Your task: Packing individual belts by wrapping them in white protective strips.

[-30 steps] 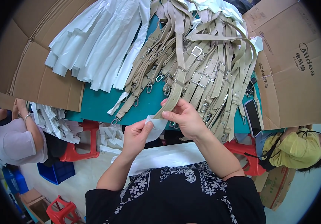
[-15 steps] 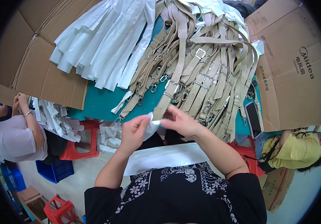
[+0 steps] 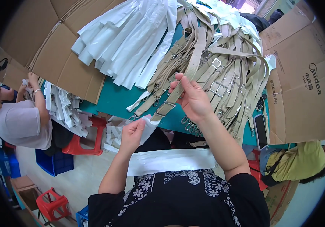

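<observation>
Left grip (image 3: pixel 133 134): thumb and fingers pinched together on a white wrap (image 3: pixel 150 133), in front of the near edge of the green bench (image 3: pixel 119 101). Right grip (image 3: pixel 195 99): higher and further forward, palm turned inward, thumb and fingers closed on a beige strap (image 3: pixel 176 92). Strap slants from the upper right of the bench down toward the left grip; its metal buckle (image 3: pixel 166 109) sits between the two grips. Lower end of strap meets the wrap; cannot tell how much of it lies inside. Right of the right grip: a heap of similar straps (image 3: pixel 223 89) spread over the bench, buckles and clips showing. Left of the heap: a fan of white strips (image 3: pixel 128 45), far ends bunched, near ends loose. Phone (image 3: pixel 260 131) at the bench's right side, next to an upright carton flap (image 3: pixel 298 94); another carton flap (image 3: pixel 77 72) at left. White sheet (image 3: pixel 172 160) across the person's lap. Co-worker in a pale top (image 3: pixel 22 125) at far left, near a red stool (image 3: pixel 88 142) and a blue bin (image 3: pixel 55 162); co-worker in a yellow top (image 3: pixel 295 163) at right, partly hidden by the carton flap there.
</observation>
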